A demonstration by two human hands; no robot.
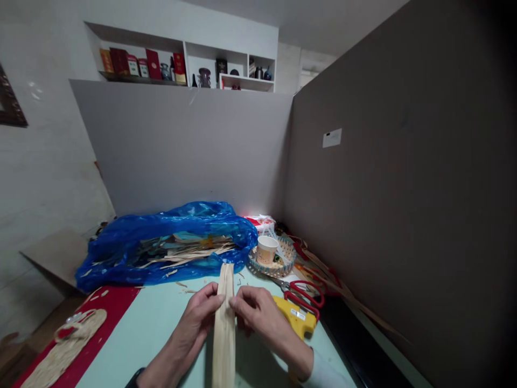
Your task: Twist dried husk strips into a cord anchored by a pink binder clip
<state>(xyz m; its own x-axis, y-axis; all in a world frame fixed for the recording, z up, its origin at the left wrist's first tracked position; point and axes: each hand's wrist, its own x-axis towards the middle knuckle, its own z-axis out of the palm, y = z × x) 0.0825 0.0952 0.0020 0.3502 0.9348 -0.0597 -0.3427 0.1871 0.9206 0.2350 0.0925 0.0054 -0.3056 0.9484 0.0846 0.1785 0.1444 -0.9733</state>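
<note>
A long, pale, folded strip [224, 339] stands up between my two hands over the light green table. My left hand [200, 312] pinches its left edge near the upper end, thumb in front and fingers behind. From the right, my right hand [254, 312] holds the opposite edge at about the same height, with its fingers bent. A yellow tool [297, 317] lies just beyond my right wrist, partly hidden by it. Red-handled scissors [301, 293] rest behind that tool.
A blue plastic bag [161, 226] holding dry strips lies at the back left. A paper cup [267, 249] stands in a woven basket [288, 256]. A woven sole [68, 345] rests on red cloth [111, 307]. Grey partitions [194, 151] rise behind and at right.
</note>
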